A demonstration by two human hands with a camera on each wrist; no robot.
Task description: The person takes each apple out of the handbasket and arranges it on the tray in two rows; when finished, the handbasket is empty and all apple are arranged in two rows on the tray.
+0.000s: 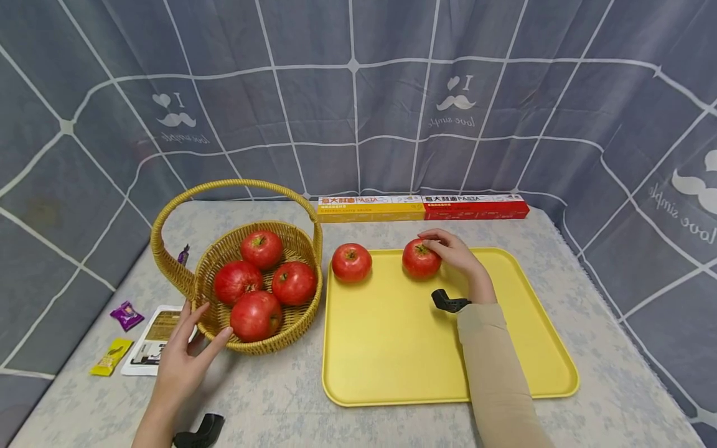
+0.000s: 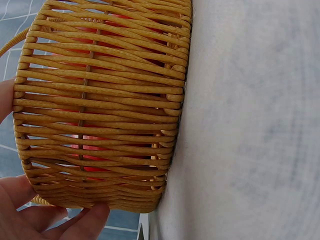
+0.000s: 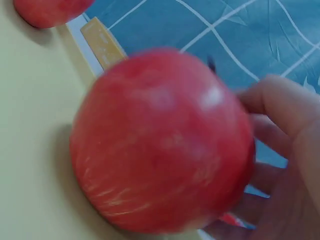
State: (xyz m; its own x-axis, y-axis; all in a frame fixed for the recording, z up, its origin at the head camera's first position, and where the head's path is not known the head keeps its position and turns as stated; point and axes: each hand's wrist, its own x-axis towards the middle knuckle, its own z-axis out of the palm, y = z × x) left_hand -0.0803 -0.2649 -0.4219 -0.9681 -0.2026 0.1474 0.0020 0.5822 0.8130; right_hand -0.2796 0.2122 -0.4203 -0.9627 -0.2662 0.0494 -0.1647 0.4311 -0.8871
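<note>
At the tray's back edge, my right hand (image 1: 456, 252) holds a red apple (image 1: 422, 258) from its right side. In the right wrist view that apple (image 3: 162, 142) fills the middle, the fingers (image 3: 272, 97) bent along its right side and partly hidden behind it. Another red apple (image 1: 351, 262) sits at the back left corner of the yellow tray (image 1: 392, 348). My left hand (image 1: 185, 351) rests spread at the near left side of a wicker basket (image 1: 305, 320). Its fingertips (image 2: 97, 212) touch the woven side. Several red apples (image 1: 256, 316) lie inside the basket.
Two long pasta boxes, one yellow (image 1: 370, 213) and one red (image 1: 476, 210), lie along the back by the curtain (image 1: 392, 106). Left of the basket are a purple wrapped candy (image 1: 127, 316), a yellow packet (image 1: 112, 357) and a white-edged pack (image 1: 140, 368). The basket's tall handle (image 1: 241, 182) arches up.
</note>
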